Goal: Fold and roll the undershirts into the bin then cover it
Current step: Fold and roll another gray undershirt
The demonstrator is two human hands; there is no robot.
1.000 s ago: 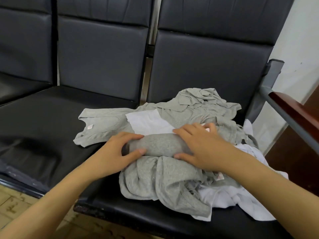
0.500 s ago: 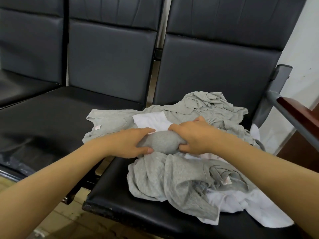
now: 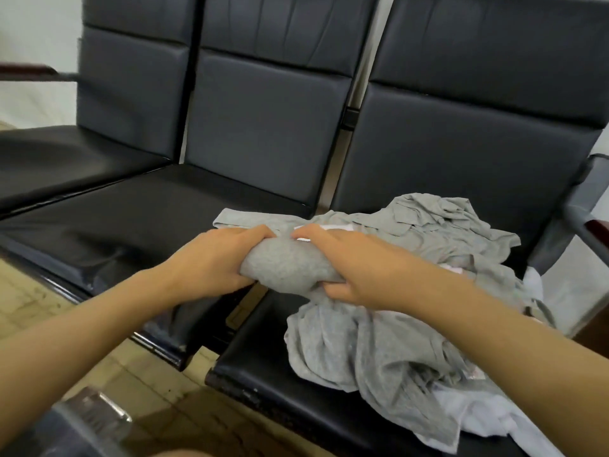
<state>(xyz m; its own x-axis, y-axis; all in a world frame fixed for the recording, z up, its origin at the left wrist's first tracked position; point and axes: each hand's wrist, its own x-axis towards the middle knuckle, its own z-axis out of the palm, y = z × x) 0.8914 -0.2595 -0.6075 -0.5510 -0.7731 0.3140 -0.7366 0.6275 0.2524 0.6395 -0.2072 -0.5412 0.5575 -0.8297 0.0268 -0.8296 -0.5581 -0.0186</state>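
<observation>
A grey undershirt roll (image 3: 284, 266), tightly wound into a short fat cylinder, lies crosswise just left of the heap, gripped at each end. The loose grey undershirts (image 3: 372, 351) lie crumpled in a pile on the right-hand seat, spreading far and near. White undershirts (image 3: 474, 420) show under them at the near right.

One second ago both hands lay on the grey roll (image 3: 284, 265) with fingers spread, pressing it on the pile (image 3: 395, 341). Now the left hand (image 3: 211, 262) and the right hand (image 3: 349, 265) are closed around its two ends and the roll is lifted a little above the pile. It has moved to the left, over the gap between the seats. The view has also turned left: a third seat (image 3: 66, 159) and a dark object (image 3: 82, 423) at the bottom left have appeared.
</observation>
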